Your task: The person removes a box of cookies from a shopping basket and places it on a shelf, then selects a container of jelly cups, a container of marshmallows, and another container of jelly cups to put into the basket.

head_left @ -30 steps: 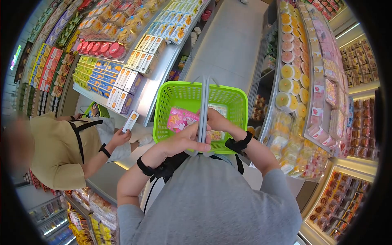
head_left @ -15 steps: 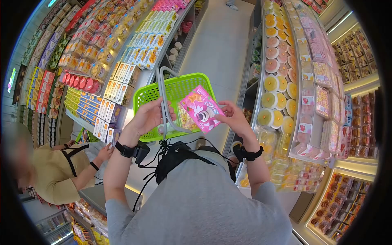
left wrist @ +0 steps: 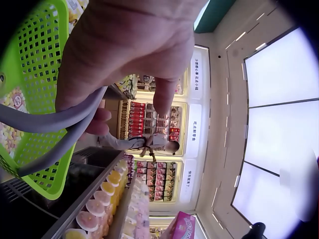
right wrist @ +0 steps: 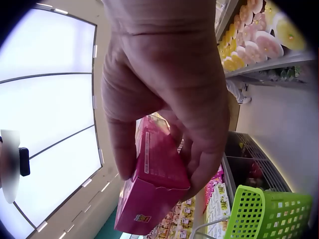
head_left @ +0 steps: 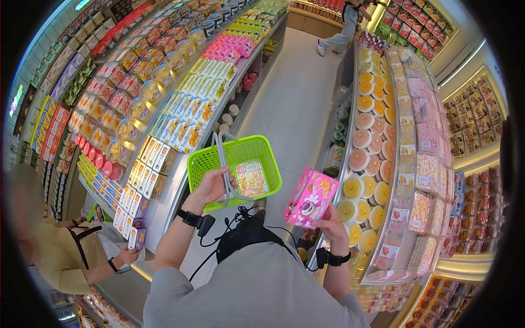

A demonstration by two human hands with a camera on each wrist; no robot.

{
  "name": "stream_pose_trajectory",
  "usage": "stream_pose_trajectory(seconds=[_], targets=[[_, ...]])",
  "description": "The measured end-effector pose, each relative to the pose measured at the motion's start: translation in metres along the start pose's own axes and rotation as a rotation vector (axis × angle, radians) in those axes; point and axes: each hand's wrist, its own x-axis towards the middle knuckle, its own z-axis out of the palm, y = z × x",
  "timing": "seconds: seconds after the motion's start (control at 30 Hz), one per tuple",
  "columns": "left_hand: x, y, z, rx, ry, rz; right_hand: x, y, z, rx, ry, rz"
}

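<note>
My left hand (head_left: 210,188) grips the two grey handles (head_left: 223,164) of a green plastic basket (head_left: 205,170), fingers curled round them. Inside the basket lies a clear pack of pale yellow and pink sweets (head_left: 251,179). To the right of the basket, my right hand (head_left: 333,225) holds a pink snack box (head_left: 310,198) by its lower right corner, its printed front facing up. The right wrist view shows the thumb on one side of the pink box (right wrist: 157,174) and the fingers on the other.
A left shelf carries stacked biscuit boxes (head_left: 188,128); a right shelf displays round fruit-topped cups (head_left: 361,158) and packed sweets (head_left: 429,169). An aisle floor (head_left: 295,82) runs between them. Another person (head_left: 71,257) stands at the left, and one walks (head_left: 344,30) far ahead.
The pink box has come up out of the basket and moved right in my right hand. The basket now hangs from my left hand, further left. The person ahead has come into view.
</note>
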Motion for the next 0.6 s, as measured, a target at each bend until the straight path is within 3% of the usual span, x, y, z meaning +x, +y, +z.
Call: stream_pose_trajectory(seconds=[0.27, 0.37, 0.5, 0.6], targets=[[0.135, 0.03, -0.025, -0.045, 0.178, -0.081, 0.097, -0.063, -0.046, 0.137, 0.064, 0.002], [0.166, 0.042, -0.018, 0.001, 0.261, -0.062, 0.141, -0.079, -0.072, 0.333, 0.104, -0.009], [0.211, 0.047, -0.017, 0.016, 0.38, -0.067, 0.209, -0.112, -0.095, 0.252, 0.09, -0.102], [0.242, 0.043, -0.011, 0.018, 0.446, -0.049, 0.267, -0.14, -0.137, 0.168, -0.042, -0.011]])
